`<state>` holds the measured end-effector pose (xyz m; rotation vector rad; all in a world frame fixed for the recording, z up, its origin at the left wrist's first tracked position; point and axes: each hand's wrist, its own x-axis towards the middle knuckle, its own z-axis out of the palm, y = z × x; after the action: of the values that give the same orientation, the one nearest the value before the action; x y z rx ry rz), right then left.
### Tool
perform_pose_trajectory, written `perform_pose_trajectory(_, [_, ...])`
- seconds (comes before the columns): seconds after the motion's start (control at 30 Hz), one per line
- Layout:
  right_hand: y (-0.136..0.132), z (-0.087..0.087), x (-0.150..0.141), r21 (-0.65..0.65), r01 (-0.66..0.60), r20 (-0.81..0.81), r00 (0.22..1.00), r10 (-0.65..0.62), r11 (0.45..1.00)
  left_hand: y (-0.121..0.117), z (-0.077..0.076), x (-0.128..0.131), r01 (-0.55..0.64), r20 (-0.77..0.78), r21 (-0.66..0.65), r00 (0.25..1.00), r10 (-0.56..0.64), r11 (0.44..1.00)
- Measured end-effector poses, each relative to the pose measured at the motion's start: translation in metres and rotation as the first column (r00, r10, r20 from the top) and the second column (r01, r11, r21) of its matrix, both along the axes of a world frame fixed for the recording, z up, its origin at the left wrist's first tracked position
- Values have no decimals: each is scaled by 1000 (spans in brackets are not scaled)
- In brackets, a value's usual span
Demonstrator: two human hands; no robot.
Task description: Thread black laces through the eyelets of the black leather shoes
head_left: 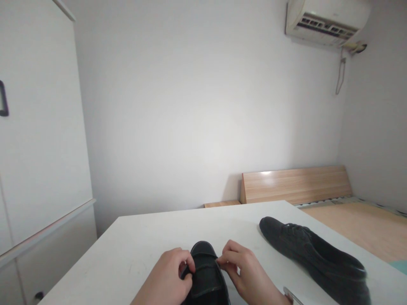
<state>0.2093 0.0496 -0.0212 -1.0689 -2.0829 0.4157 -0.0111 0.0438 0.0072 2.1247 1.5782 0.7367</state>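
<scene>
A black shoe [203,274] lies on the white table in front of me, toe pointing away, its near end cut off by the bottom of the view. On its left side, my left hand [173,273] is closed, thumb and curled fingers gripping the edge of the upper. My right hand [243,271] pinches the opposite edge of the same shoe with thumb and fingertips. Whether a lace or flap is between the fingertips is too small to make out. Off to the right rests a second black shoe [305,245] with laces, apart from both hands.
The white table [152,233] spans the foreground. A white cabinet [44,127] stands at left. Behind the table at right are a bed [359,220] and its wooden headboard [295,184]. An air conditioner [327,21] hangs high on the wall.
</scene>
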Motion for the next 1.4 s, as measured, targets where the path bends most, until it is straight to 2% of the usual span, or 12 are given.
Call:
perform_pose_trajectory(0.13, [1,4,3,-60,-13,1,1000,13,998,-1,12,4,-23,-37,-24,999,22,999])
perform_pose_trajectory(0.33, [-12,20,2,-116,-69,80,994,78,991,-4,-2,7,-107,25,73,994,106,992])
perform_pose_trajectory(0.43, [-24,34,-7,-178,-35,196,978,71,983,-9,-7,11,-43,125,165,992,22,985])
perform_pose_trajectory(0.53, [-31,46,-18,-240,67,403,914,37,969,-13,-12,17,52,243,262,963,-117,964])
perform_pose_trajectory(0.63, [-31,51,-29,-153,164,527,848,-60,975,-14,-19,22,76,333,299,926,-179,951])
perform_pose_trajectory(0.73, [-26,52,-39,-11,229,601,779,-177,973,-14,-25,25,60,394,304,901,-183,951])
perform_pose_trajectory(0.83, [-20,50,-47,73,254,669,704,-237,964,-17,-22,25,58,422,318,885,-196,946])
perform_pose_trajectory(1.0, [-13,46,-56,166,275,698,646,-310,947,-21,-13,24,73,467,313,856,-220,947])
perform_pose_trajectory(1.2, [-8,47,-62,237,273,696,622,-359,932,-21,-15,27,43,521,249,837,-171,967])
perform_pose_trajectory(1.4, [-4,51,-57,284,263,612,690,-385,922,-15,-21,29,12,626,240,762,-164,971])
